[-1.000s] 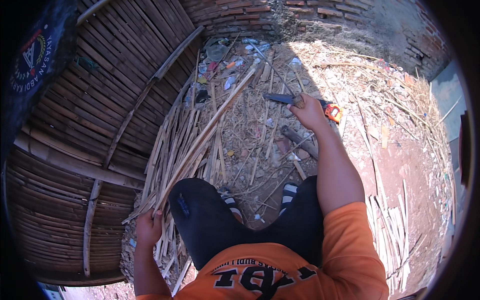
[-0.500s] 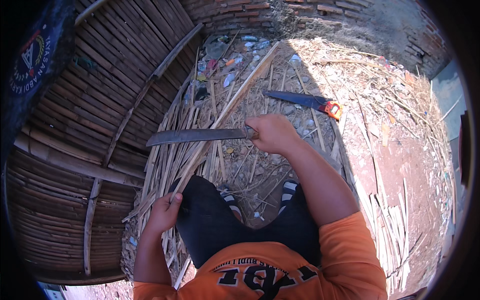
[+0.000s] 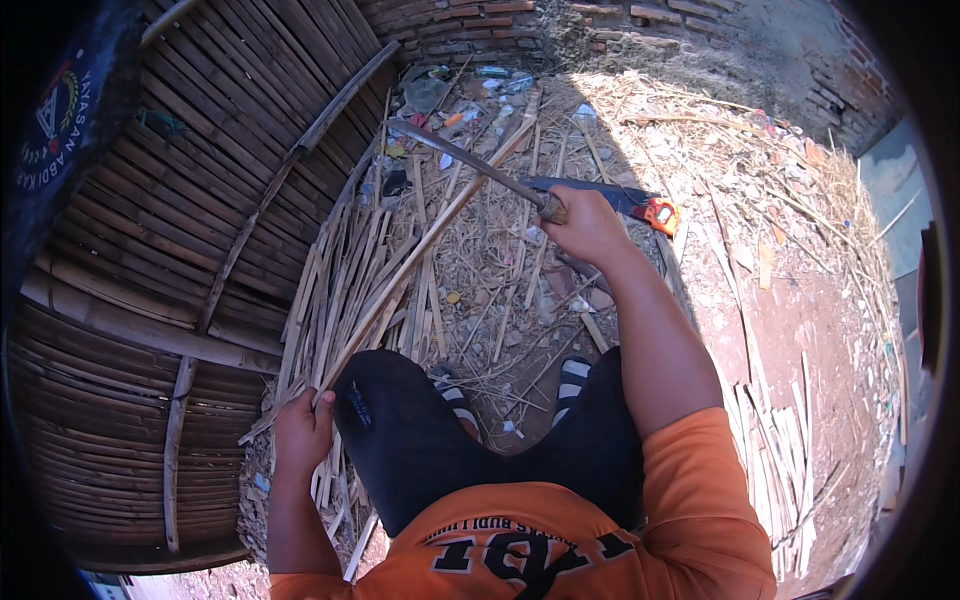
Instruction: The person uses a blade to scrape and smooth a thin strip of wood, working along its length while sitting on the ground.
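Observation:
My right hand [image 3: 587, 228] is closed round the handle of a machete [image 3: 470, 163]. Its long grey blade points up and to the left and crosses a bamboo strip [image 3: 425, 243] near the strip's far part. My left hand [image 3: 304, 432] grips the near end of that strip beside my left knee, with the thumb on top. The strip slants away from me toward the upper right. A hand saw [image 3: 600, 197] with an orange and black handle lies on the ground just beyond my right hand, its blade partly hidden by that hand.
Many split bamboo strips [image 3: 318, 290] lie in a heap on the left, against a slatted bamboo wall [image 3: 235, 150]. More strips [image 3: 775, 450] lie at the right. Litter and shavings cover the ground ahead, up to a brick wall [image 3: 470, 30]. My sandalled feet [image 3: 570, 385] are below.
The machete has moved along the strip toward its far end, and its blade has swung from level to pointing up-left. My left hand and the strip's near end have shifted slightly left.

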Motion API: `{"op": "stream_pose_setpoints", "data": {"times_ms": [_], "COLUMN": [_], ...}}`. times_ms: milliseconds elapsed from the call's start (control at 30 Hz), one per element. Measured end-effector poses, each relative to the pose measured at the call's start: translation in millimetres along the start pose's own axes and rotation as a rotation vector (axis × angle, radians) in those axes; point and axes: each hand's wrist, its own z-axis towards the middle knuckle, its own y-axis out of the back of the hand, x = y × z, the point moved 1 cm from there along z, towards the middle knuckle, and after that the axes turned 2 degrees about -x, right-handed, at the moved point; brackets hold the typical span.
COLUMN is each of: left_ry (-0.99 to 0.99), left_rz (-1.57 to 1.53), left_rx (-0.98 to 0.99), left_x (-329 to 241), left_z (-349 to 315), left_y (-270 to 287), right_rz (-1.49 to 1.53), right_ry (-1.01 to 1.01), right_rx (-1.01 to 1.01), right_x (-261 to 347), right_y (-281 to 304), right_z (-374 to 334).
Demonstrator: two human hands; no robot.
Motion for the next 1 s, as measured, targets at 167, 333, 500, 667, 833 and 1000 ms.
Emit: {"op": "stream_pose_setpoints", "data": {"times_ms": [167,333,500,667,833,1000], "left_ry": [0.105,0.08,0.065,0.019,0.021,-0.011], "left_rz": [-0.074,-0.216,-0.053,0.033,0.237,0.276], "left_rx": [0.19,0.256,0.17,-0.023,-0.138,-0.222], "left_x": [-6.1,20.0,26.3,25.0,29.5,40.0], "left_z": [-2.8,-14.7,-21.4,-26.1,-23.3,-25.7], "left_y": [5.2,6.6,20.0,12.3,7.5,-0.3], "right_rz": [-0.095,-0.198,-0.007,-0.159,-0.169,-0.06], "right_ry": [0.015,0.265,-0.155,0.043,0.025,-0.118], "right_rx": [-0.016,0.133,-0.155,0.075,0.016,-0.115], "right_x": [10.0,56.5,-36.0,21.5,6.7,-28.6], "right_y": [-8.7,-16.5,13.3,-1.1,2.7,9.2], "right_z": [-5.9,-13.9,1.4,-7.2,-7.0,-2.8]}}
